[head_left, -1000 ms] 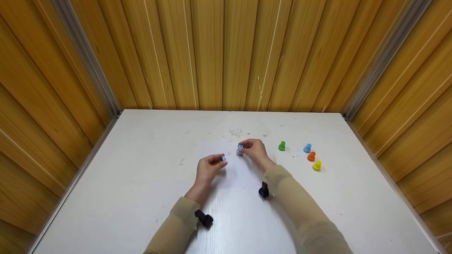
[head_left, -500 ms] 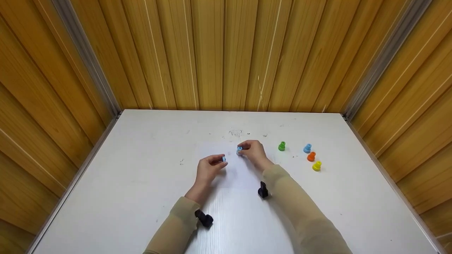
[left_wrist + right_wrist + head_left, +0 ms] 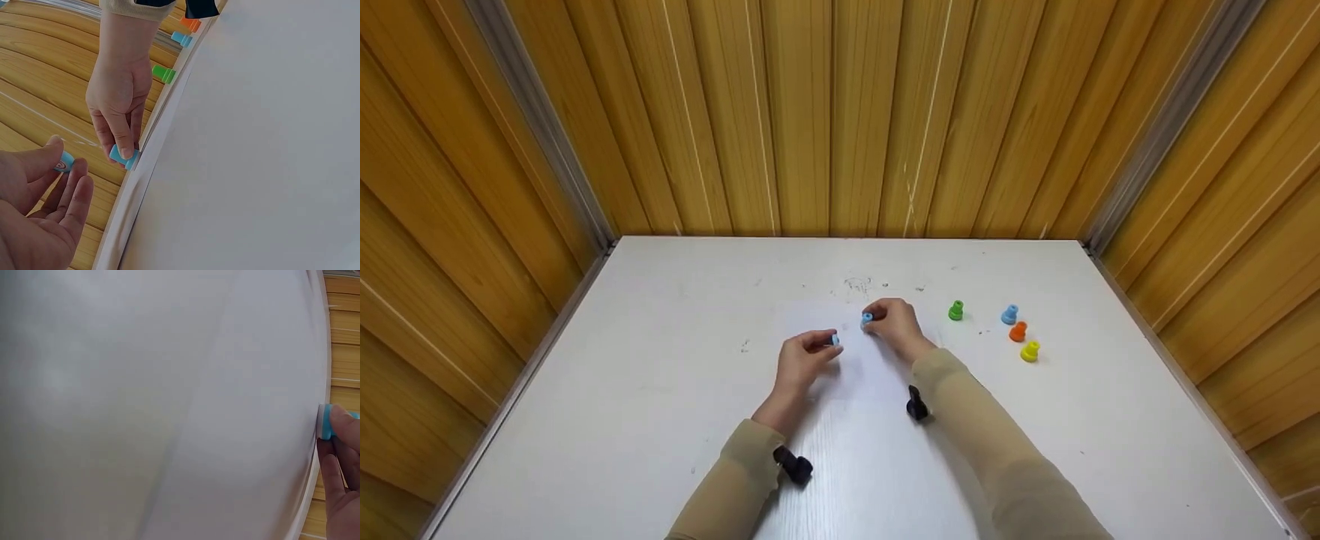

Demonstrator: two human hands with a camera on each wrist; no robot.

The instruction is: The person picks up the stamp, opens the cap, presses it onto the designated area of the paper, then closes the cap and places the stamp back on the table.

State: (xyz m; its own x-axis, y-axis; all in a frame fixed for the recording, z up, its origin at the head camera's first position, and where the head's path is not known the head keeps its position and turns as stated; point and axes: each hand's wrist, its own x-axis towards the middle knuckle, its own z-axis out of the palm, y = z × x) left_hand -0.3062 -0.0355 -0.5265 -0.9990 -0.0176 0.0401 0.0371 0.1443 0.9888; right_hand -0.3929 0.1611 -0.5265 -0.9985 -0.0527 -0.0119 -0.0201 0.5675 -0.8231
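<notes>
My right hand [image 3: 897, 324] pinches a light blue toy stamp [image 3: 866, 319], upright with its wide end down on a white sheet of paper [image 3: 874, 379]. In the right wrist view the stamp's base [image 3: 325, 422] meets the sheet, with the thumb along its side. To the left, my left hand [image 3: 804, 361] holds a small light blue cap [image 3: 835, 340] between thumb and fingers, raised off the paper. A printed mark shows on this cap [image 3: 66, 162] in the left wrist view. Fingers partly cover both things.
Right of the hands stand a green stamp [image 3: 955, 310], a blue stamp [image 3: 1009, 315], an orange stamp [image 3: 1018, 331] and a yellow stamp [image 3: 1030, 351]. Wood-patterned walls [image 3: 802, 120] border the white table [image 3: 660, 450] at the back and sides. Dark smudges mark the tabletop.
My right hand has shifted slightly left and toward me with the blue stamp. The left hand stays still with the cap. The head view has tilted a little.
</notes>
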